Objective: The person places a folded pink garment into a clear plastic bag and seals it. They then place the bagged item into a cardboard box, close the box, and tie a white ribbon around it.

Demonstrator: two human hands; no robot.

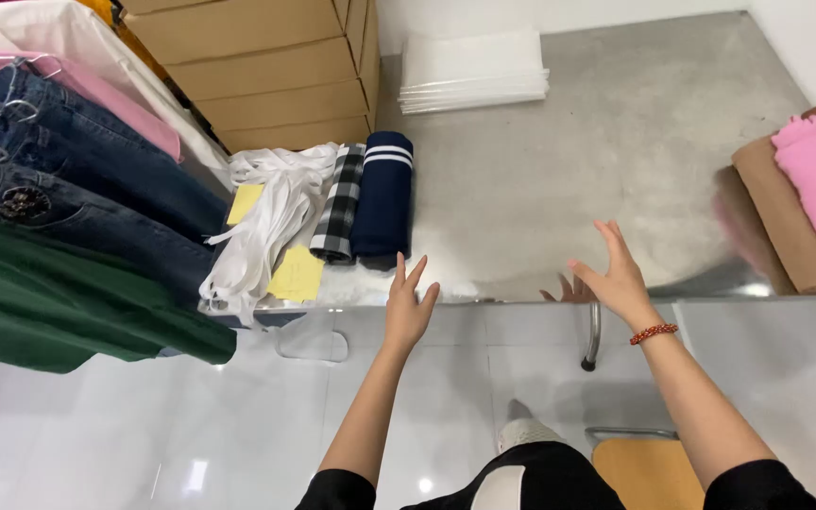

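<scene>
My left hand (pixel 409 304) hovers at the near edge of a grey metal table (pixel 559 179), fingers spread, holding nothing. It is just below a folded navy garment with white stripes (pixel 382 196). My right hand (pixel 613 272) is raised over the table's front edge, fingers apart and empty, with a red bead bracelet (pixel 654 332) on the wrist. Next to the navy piece lie a folded black-and-white checked cloth (pixel 338 206) and a heap of white fabric (pixel 268 219) with yellow paper notes (pixel 297 275).
Jeans (pixel 59 179), a pink garment and a green one (pixel 59 302) hang on a rack at left. Cardboard boxes (pixel 266 71) stand behind. A stack of clear bags (pixel 472 71) lies far back. Tan and pink folded clothes (pixel 805 198) sit at the right edge. A stool (pixel 644 472) is below.
</scene>
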